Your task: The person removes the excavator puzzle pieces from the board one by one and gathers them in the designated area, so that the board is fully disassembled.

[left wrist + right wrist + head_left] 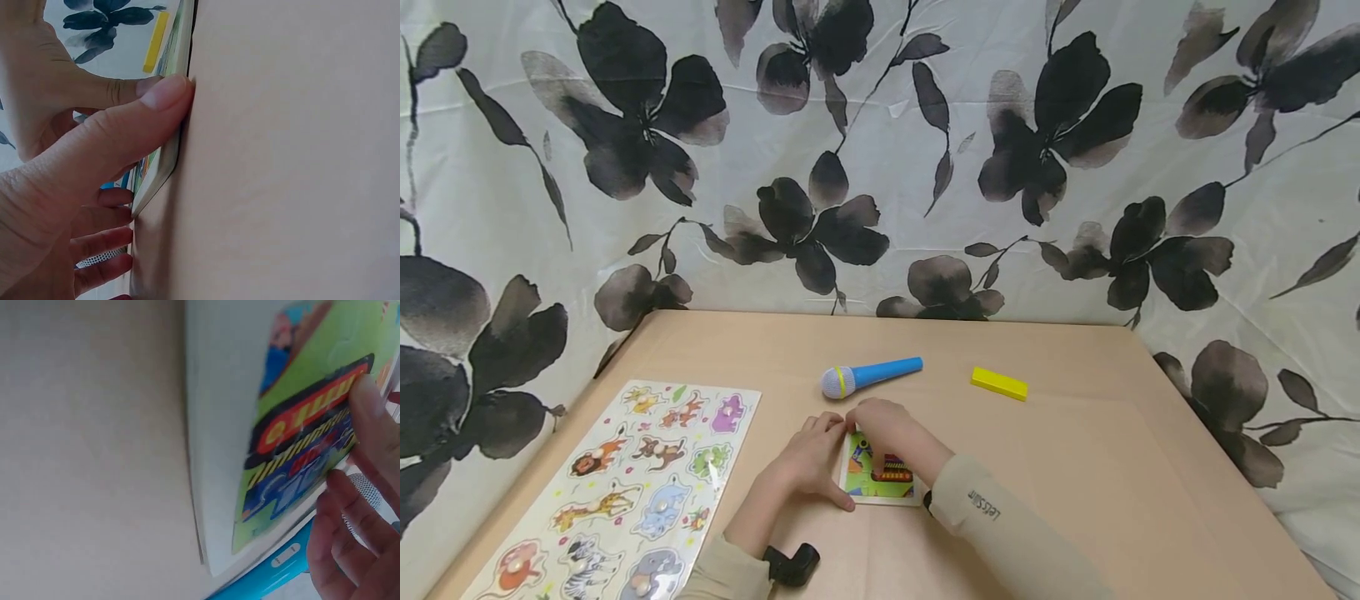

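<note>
A small picture puzzle (859,482) in a white tray lies on the table in front of me, its bright picture crossed by faint seams in the right wrist view. My left hand (808,457) holds the tray's left side, with the thumb (165,94) along the near edge and the fingers around the corner. From above, my right hand (898,429) reaches over the puzzle. Its thumb (369,403) touches the picture, and its curled fingers are at the far edge. What lies under the right fingertips is hidden.
Behind the puzzle lies a blue toy microphone (880,372), with a yellow bar (999,383) to its right. A large animal sticker sheet (625,475) covers the table's left part. Flowered cloth (925,167) hangs behind the table (1075,467).
</note>
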### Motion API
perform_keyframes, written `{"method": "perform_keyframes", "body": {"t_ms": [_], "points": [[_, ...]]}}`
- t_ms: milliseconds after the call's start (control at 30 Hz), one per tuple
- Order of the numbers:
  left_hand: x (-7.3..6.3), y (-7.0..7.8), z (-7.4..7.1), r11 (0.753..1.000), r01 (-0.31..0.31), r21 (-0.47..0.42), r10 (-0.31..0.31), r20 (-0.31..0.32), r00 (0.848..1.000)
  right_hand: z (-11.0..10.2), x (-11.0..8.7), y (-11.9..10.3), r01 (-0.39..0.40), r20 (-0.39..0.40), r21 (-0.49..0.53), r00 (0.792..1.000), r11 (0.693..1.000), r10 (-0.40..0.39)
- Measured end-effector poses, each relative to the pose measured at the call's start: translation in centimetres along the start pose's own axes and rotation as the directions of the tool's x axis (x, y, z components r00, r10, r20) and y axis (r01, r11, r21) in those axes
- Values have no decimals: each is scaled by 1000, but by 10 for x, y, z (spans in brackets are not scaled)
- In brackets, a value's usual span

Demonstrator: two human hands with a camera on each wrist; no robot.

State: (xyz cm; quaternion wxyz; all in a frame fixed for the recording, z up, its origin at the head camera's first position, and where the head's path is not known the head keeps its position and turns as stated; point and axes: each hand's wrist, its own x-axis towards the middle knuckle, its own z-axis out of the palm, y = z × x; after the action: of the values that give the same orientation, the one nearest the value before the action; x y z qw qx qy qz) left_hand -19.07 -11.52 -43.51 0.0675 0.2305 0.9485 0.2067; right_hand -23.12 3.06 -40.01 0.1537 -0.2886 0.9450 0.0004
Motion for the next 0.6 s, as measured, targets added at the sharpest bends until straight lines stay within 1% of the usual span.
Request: {"method": "perform_keyframes", "body": {"t_ms": [100, 167, 333, 433, 600], "points": [[0, -1, 0, 1000, 8, 3, -8, 5, 1000, 0, 1, 2, 12, 5, 42, 1000, 999, -13], [0, -2, 0, 1000, 10, 6, -10, 2, 1000, 1, 2, 4, 21, 13, 87, 1000, 996, -22], [1, -3, -1, 1000, -2, 7, 2, -7, 1000, 0, 3, 9, 25, 40, 200, 999, 980, -34], [2, -3, -1, 1000, -8, 2, 8, -2, 1000, 0, 3, 11, 31, 46, 229, 998, 973, -42], [1, -2, -1, 1000, -9, -2, 9, 1, 1000, 1, 4, 14, 57, 31, 251, 997, 966, -67]]}}
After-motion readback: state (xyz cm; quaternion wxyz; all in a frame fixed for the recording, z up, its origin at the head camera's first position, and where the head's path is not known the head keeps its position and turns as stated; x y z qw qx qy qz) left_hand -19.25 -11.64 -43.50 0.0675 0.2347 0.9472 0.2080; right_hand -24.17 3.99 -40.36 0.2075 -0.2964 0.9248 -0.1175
